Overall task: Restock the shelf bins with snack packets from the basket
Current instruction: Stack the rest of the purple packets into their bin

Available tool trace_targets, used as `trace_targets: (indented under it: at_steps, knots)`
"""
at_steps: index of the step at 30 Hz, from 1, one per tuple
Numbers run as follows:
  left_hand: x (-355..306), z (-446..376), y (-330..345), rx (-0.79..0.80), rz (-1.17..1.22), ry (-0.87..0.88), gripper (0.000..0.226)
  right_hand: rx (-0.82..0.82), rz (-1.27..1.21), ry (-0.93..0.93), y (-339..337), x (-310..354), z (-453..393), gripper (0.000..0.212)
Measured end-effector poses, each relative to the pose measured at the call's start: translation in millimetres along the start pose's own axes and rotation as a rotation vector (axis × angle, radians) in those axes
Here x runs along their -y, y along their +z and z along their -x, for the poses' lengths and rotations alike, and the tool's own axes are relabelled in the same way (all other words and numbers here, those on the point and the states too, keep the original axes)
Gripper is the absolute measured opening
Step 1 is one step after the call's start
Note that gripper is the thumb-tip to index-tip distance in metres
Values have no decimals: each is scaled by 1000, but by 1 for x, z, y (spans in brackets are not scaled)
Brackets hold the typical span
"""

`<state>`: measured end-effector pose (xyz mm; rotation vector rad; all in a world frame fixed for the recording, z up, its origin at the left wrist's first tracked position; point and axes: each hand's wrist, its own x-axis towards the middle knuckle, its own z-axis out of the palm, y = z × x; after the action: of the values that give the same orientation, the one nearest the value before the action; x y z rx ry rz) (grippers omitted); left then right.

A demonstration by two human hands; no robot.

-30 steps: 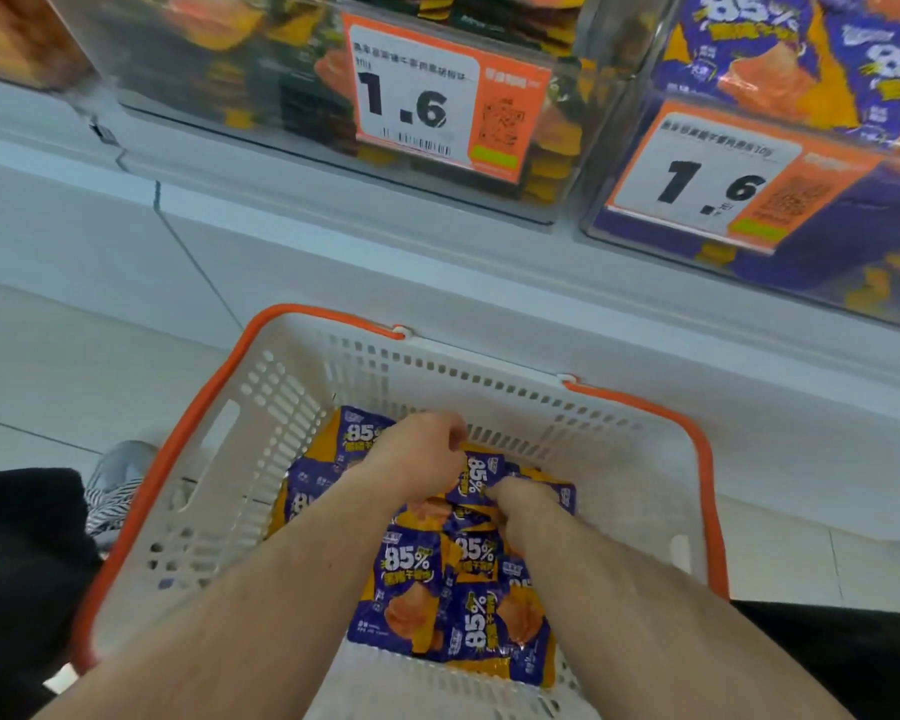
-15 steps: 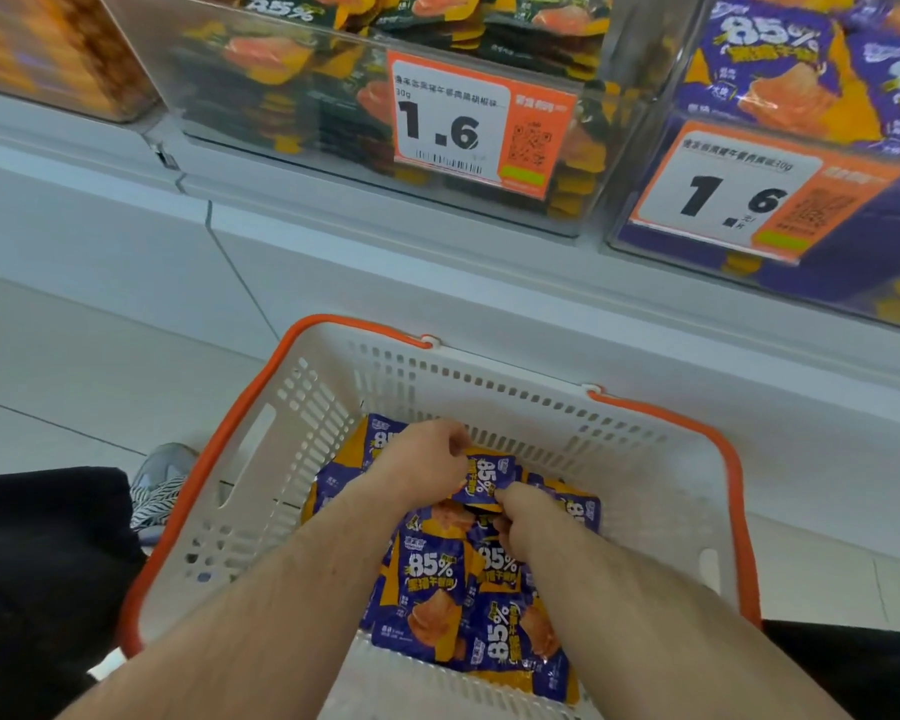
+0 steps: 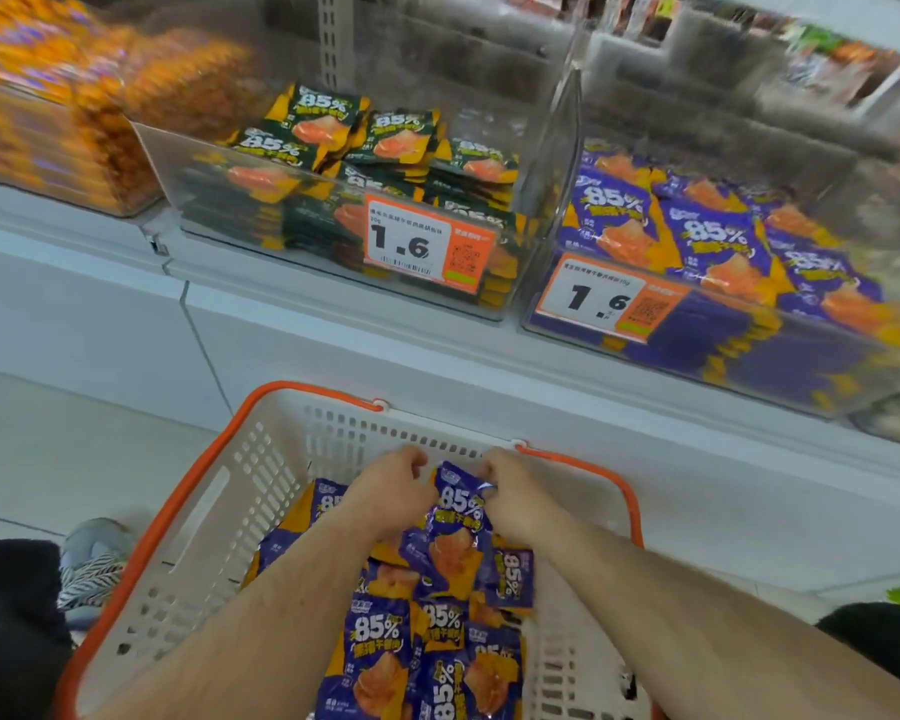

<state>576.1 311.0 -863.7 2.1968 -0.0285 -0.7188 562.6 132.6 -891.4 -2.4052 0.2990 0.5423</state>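
Observation:
A white basket with an orange rim (image 3: 214,491) sits on the floor below me and holds several purple and orange "85%" snack packets (image 3: 380,652). My left hand (image 3: 393,488) and my right hand (image 3: 513,493) both pinch the top edge of one purple packet (image 3: 455,532), raised above the pile near the basket's far wall. On the shelf above, a clear bin at the right (image 3: 739,356) holds matching purple packets. The clear bin in the middle (image 3: 333,252) holds dark green packets.
A bin of orange snacks (image 3: 53,127) stands at the far left of the white shelf (image 3: 333,330). Orange "1.6" price tags (image 3: 427,246) hang on the bin fronts. A patterned shoe (image 3: 92,558) and dark trousers lie left of the basket on the pale floor.
Both hands have risen from the pile, lifting one purple packet toward the basket's far wall. My head has tilted up, so more of the shelf bins shows.

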Motion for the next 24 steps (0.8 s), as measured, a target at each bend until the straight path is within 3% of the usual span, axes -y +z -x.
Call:
trace_targets:
  at_steps: [3,7,13,20,22,24]
  knots:
    - [-15,13,-11,17,114,23,64,-35,50,-151,-42,32,19,34]
    - [-45,31,-33,34,282,199,28,-165,-160,-265,-91,72,51,39]
    - [-106,66,-72,-103,625,384,25,-391,-469,-470,-137,90,108,39]
    - [-182,81,-80,-195,716,572,15,-537,-630,-487,-167,108,139,37]
    - [-201,75,-83,-330,635,627,6,-589,-744,-430,-182,113,136,40]
    - [-215,61,-91,-544,511,722,18,-644,-845,-379,-206,116,129,40]
